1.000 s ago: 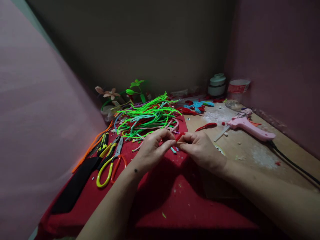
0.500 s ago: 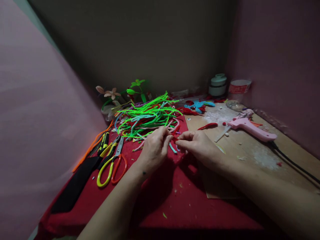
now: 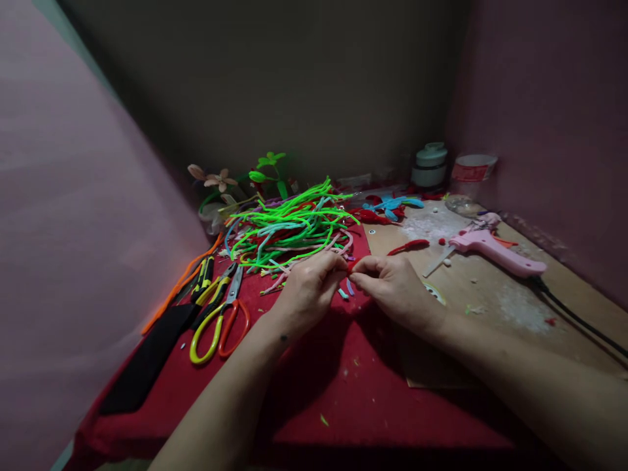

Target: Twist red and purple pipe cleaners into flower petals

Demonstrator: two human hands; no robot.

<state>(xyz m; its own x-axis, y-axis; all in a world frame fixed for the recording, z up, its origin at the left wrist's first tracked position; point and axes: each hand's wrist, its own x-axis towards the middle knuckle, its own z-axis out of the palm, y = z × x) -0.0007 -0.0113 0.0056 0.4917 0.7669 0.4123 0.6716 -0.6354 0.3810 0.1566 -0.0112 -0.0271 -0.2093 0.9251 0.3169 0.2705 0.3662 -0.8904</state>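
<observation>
Fingertips of my left hand (image 3: 311, 284) and my right hand (image 3: 400, 291) are pinched close together above the red cloth (image 3: 314, 405). Between them shows a short bit of red pipe cleaner (image 3: 351, 265), mostly covered by the fingers, with both hands gripping it. Just beyond the left hand spreads a heap of pipe cleaners (image 3: 294, 219), mainly bright green, with some red, pink and pale blue ones. A red fuzzy piece (image 3: 409, 246) rests on the wooden board (image 3: 461, 360), beyond the right hand.
Scissors (image 3: 218, 327), yellow-and-black pliers (image 3: 216, 288) and a black strip (image 3: 147, 360) lie left. On the right are a pink glue gun (image 3: 505, 252) with its cord, and a blue fuzzy piece (image 3: 390, 207). A jar (image 3: 430, 167) and plastic cup (image 3: 471, 173) stand behind.
My hands have drawn closer together, the left shifting slightly right, around the red pipe cleaner. The view has shifted a little; nothing else has visibly moved.
</observation>
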